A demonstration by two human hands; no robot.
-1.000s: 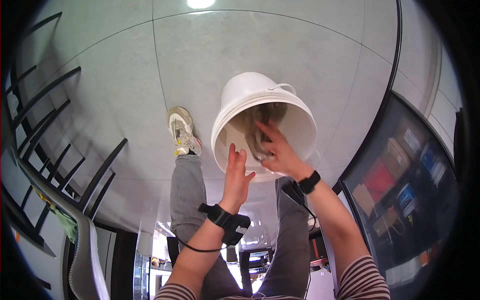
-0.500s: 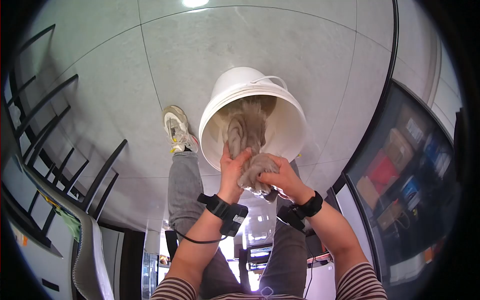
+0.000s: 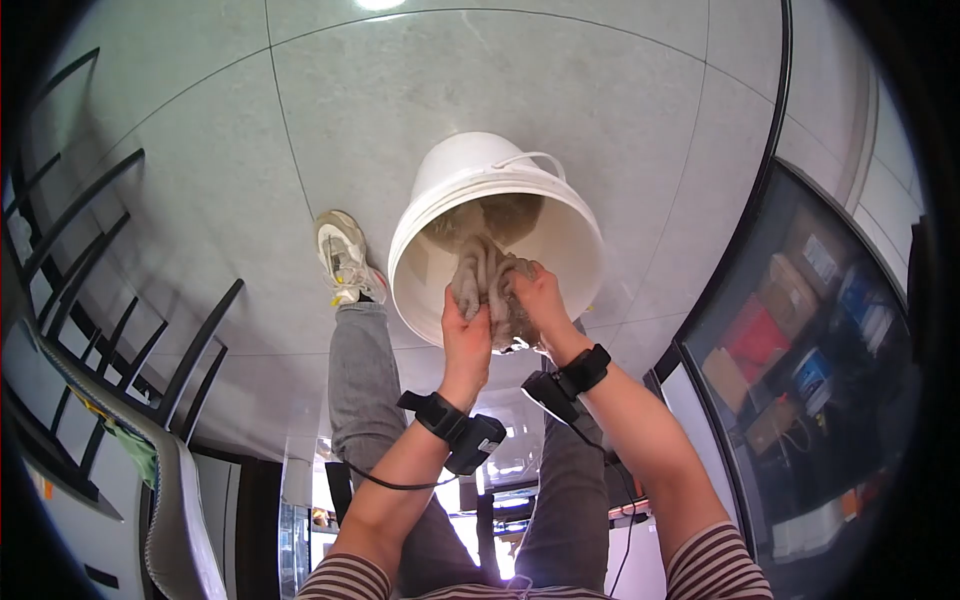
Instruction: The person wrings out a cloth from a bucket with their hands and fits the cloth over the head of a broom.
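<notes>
A wet grey-brown cloth (image 3: 487, 280) hangs bunched between my two hands over the mouth of a white bucket (image 3: 405, 255). My left hand (image 3: 466, 332) grips the cloth's left side, near the bucket's near rim. On the other side, my right hand (image 3: 541, 303) has its fingers closed round the cloth. Murky water (image 3: 510, 217) shows inside the bucket beyond the cloth. The bucket's handle (image 3: 535, 158) rests on the far side of the rim. Both wrists wear black straps with small devices.
Black curved bars (image 3: 205, 345) of a rack or chair stand at the left, beside a grey padded edge (image 3: 170, 500). My shoe (image 3: 343, 255) is left of the bucket on the tiled floor (image 3: 520, 80). A glass-fronted cabinet (image 3: 800, 370) holding boxes stands at the right.
From reaching into the bucket with open fingers, my hands have come to grip the cloth. Since the middle frame, my right hand has moved up and the cloth's near bunch has loosened.
</notes>
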